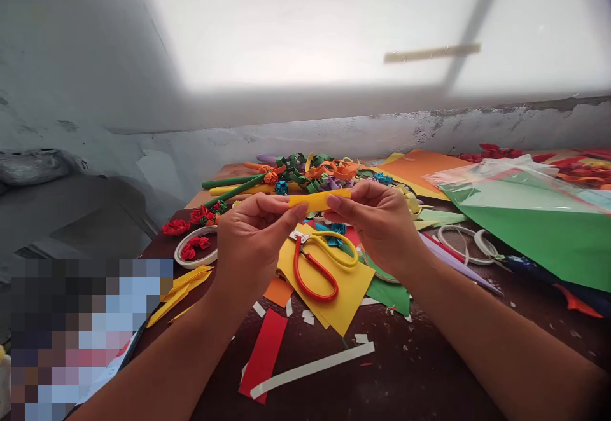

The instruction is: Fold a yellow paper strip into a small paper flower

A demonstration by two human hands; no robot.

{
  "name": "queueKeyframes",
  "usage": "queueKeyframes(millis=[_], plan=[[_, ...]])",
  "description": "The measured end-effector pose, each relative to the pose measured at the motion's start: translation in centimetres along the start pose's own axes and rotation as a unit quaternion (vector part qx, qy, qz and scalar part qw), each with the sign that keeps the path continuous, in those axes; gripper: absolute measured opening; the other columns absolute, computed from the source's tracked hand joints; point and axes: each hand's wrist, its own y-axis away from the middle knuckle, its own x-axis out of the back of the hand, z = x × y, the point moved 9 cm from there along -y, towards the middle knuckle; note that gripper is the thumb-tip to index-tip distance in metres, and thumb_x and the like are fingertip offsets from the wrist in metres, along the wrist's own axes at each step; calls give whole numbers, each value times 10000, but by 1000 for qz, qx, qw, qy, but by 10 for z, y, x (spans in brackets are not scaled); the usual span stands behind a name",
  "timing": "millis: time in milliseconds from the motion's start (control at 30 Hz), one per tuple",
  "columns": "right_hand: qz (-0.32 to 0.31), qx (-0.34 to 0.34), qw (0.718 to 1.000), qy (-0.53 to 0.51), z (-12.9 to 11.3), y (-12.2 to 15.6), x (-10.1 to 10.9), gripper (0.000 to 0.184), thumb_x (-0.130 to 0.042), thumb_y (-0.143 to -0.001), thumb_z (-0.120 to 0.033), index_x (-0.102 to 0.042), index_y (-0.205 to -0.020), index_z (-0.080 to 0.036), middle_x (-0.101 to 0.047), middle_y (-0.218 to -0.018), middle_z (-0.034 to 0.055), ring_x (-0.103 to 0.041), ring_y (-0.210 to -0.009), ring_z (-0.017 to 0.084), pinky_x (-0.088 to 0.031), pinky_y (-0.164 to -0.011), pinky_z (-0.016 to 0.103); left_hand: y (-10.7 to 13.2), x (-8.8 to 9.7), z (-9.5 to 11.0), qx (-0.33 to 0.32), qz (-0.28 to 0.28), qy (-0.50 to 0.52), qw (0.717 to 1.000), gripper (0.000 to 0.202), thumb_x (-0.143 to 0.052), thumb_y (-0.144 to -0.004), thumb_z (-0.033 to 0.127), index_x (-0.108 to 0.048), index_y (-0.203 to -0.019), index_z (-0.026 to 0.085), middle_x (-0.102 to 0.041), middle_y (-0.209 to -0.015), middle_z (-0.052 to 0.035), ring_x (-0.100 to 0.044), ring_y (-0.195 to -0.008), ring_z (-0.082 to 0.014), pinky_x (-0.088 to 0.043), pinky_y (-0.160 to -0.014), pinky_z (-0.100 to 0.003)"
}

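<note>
A narrow yellow paper strip (312,202) is stretched level between my two hands above the table. My left hand (255,230) pinches its left end between thumb and fingers. At the other end, my right hand (377,217) has its thumb pressed on the strip. Below them lie scissors (315,284) with one red and one yellow handle, on yellow paper sheets (348,303); their blades are mostly hidden by my left hand. A red paper strip (264,354) and a white strip (312,370) lie nearer to me, overlapping.
Paper chains (329,170), rolled paper sticks (229,182) and red paper flowers (176,227) crowd the back. A white tape ring (180,257) is at left. Green sheets (534,236) under clear plastic cover the right. Folded yellow strips (188,281) lie beside my left forearm.
</note>
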Motion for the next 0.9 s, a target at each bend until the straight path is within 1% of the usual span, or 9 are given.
queueKeyframes(millis=[133,233,300,367,433,500,567,667,900], plan=[[16,4,1000,-13,0,1,1,393,-1013,-515,-273,-649,-639,-196,-710,-662,-21,-719,-618,136,-615,-593,237,2,-2,-6,34,-5,30,999,237,-927,-652,186,-692,-675,169,-702,-758,24,-672,-684,-92,-569,-690,-217],[15,29,999,-4,-6,1,1,363,-1001,-554,-259,-690,-733,-210,-732,-703,-29,-701,-604,118,-626,-615,248,3,-3,-4,38,-7,24,999,282,-922,-650,158,-651,-725,179,-686,-733,47,-669,-651,-86,-578,-683,-213],[10,37,999,5,-8,2,1,380,-986,-592,-251,-720,-863,-239,-738,-718,-46,-700,-608,114,-641,-648,265,3,-5,-3,41,-9,27,999,342,-915,-647,128,-627,-814,204,-692,-719,65,-688,-651,-93,-590,-689,-212],[3,39,999,18,-9,2,1,453,-982,-603,-252,-723,-975,-264,-741,-721,-53,-711,-625,126,-649,-669,285,4,-8,-2,55,-20,24,998,400,-898,-676,131,-614,-939,231,-715,-711,68,-717,-659,-113,-607,-702,-226],[0,39,998,42,-11,2,1,512,-988,-588,-264,-721,-1024,-263,-743,-717,-44,-721,-637,145,-649,-664,298,5,-13,-3,71,-42,-3,997,428,-877,-719,164,-613,-1048,235,-745,-707,48,-738,-649,-134,-618,-698,-242],[4,39,997,66,-12,2,1,540,-995,-567,-281,-722,-1032,-252,-746,-715,-31,-726,-639,161,-643,-647,303,7,-16,-3,82,-64,-36,994,430,-862,-750,189,-618,-1102,221,-772,-715,19,-751,-640,-150,-620,-687,-247],[13,39,996,82,-12,2,3,543,-992,-570,-298,-723,-1038,-248,-746,-717,-25,-725,-633,165,-636,-632,304,8,-17,-3,83,-72,-56,992,421,-861,-753,188,-626,-1101,211,-787,-725,3,-760,-647,-154,-614,-683,-235],[14,42,995,93,-12,3,3,532,-980,-600,-307,-718,-1060,-250,-754,-743,-22,-726,-634,162,-630,-632,305,9,-15,-2,82,-66,-69,992,401,-866,-752,190,-632,-1077,200,-795,-729,-5,-766,-657,-154,-608,-689,-226],[11,43,995,84,-12,3,3,512,-974,-615,-277,-721,-1059,-246,-770,-759,-17,-733,-644,151,-626,-645,281,11,-13,-1,80,-50,-86,992,401,-883,-742,223,-642,-1061,187,-808,-755,-27,-774,-670,-166,-610,-684,-232]])
